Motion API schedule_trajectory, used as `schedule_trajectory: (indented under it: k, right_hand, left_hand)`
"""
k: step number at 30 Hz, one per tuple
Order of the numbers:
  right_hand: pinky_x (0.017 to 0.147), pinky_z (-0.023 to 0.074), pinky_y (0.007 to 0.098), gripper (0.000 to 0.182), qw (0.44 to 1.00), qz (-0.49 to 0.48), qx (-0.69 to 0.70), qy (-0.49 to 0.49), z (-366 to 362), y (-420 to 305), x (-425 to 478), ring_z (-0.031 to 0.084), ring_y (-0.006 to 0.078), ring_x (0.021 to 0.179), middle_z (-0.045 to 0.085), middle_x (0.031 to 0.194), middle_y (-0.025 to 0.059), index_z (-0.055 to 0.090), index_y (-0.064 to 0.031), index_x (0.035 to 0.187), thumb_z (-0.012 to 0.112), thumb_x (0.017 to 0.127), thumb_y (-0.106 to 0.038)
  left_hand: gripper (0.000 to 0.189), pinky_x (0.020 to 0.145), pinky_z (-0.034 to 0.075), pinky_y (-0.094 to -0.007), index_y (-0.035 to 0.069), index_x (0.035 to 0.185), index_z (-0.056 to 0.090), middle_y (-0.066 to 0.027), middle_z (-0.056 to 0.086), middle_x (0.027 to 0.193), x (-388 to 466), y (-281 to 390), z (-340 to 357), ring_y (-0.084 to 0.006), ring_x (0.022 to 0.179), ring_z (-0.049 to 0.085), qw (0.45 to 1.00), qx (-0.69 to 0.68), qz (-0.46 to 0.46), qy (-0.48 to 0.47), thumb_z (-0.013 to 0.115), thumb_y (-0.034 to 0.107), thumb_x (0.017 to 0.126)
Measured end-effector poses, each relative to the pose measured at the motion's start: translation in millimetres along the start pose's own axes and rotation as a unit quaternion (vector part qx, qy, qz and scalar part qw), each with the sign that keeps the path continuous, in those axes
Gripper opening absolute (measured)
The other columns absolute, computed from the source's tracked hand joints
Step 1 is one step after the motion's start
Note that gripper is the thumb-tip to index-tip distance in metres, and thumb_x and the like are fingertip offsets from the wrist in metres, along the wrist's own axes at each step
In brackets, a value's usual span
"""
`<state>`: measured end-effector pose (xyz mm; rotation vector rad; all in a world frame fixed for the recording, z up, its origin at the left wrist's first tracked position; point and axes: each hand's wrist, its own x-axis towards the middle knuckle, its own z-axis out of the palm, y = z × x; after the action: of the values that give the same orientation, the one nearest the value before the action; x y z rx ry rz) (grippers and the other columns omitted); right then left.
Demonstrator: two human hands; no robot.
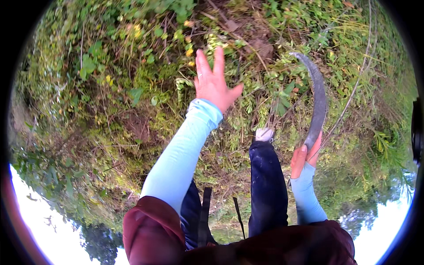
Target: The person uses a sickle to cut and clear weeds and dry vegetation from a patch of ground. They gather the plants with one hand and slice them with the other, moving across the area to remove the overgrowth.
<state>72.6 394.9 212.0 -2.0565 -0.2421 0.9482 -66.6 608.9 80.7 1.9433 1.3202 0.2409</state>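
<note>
My left hand (213,81) is stretched out over low green plants (185,86), fingers spread and holding nothing; a ring shows on one finger. On the right, my right hand (303,157) grips a sickle (318,96) near the base of its blade. The dark, curved metal blade points up and away from me, its tip bending left above the leaves. Most of the handle is hidden by the hand. Between my hands, leafy stems (265,109) stand just beyond my shoe.
My pale shoe (265,134) stands among the plants below dark trousers (268,188). A long dry stem (356,82) slants across the right side. Bare brown soil (261,48) shows at the top. Two dark straps (204,212) hang before my body.
</note>
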Motion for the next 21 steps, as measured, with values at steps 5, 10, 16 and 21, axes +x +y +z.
schedule_trajectory:
  k: [5,10,16,21]
  right_hand:
    - [0.045,0.0276,0.0200,0.061,0.997,-0.036,-0.059,-0.039,0.6,6.9,24.7,0.032,0.0047,0.052,0.037,0.065,-0.0028,0.004,-0.0113,0.144,0.037,0.093,-0.016]
    - [0.059,0.0436,0.0288,0.054,0.971,-0.160,-0.176,-0.042,21.2,-3.3,79.1,0.053,0.0165,0.070,0.046,0.116,0.0173,0.014,-0.0041,0.142,0.035,0.092,-0.007]
    - [0.047,0.0414,0.0403,0.066,0.894,-0.119,-0.380,-0.205,92.8,-24.2,152.4,0.052,0.0222,0.054,0.052,0.064,0.0095,0.005,-0.0176,0.144,0.041,0.089,-0.008]
    - [0.043,0.0379,0.0364,0.061,0.934,-0.143,-0.279,-0.170,40.3,30.6,80.5,0.047,0.0245,0.044,0.049,0.061,0.0124,0.021,-0.0180,0.142,0.042,0.087,-0.001]
  left_hand:
    - [0.123,0.094,0.042,-0.0475,0.012,0.142,-0.008,-0.0372,0.011,0.137,21.9,48.3,43.5,-0.0493,0.118,0.036,0.967,0.160,-0.175,-0.091,0.080,0.041,0.061]
    - [0.082,0.076,0.053,-0.0381,0.010,0.139,0.020,-0.0211,0.054,0.109,41.2,21.8,35.6,-0.0313,0.092,0.060,0.940,0.177,-0.252,-0.144,0.069,0.026,0.075]
    - [0.038,0.071,0.052,-0.0407,0.003,0.112,0.056,-0.0188,0.065,0.083,48.0,-3.3,-7.0,-0.0319,0.075,0.065,0.969,0.144,-0.150,-0.133,0.058,0.021,0.078]
    - [0.035,0.056,0.053,-0.0361,-0.002,0.107,0.057,-0.0179,0.064,0.071,-19.7,-7.4,-58.9,-0.0268,0.060,0.065,0.981,0.056,-0.136,-0.130,0.058,0.013,0.076]
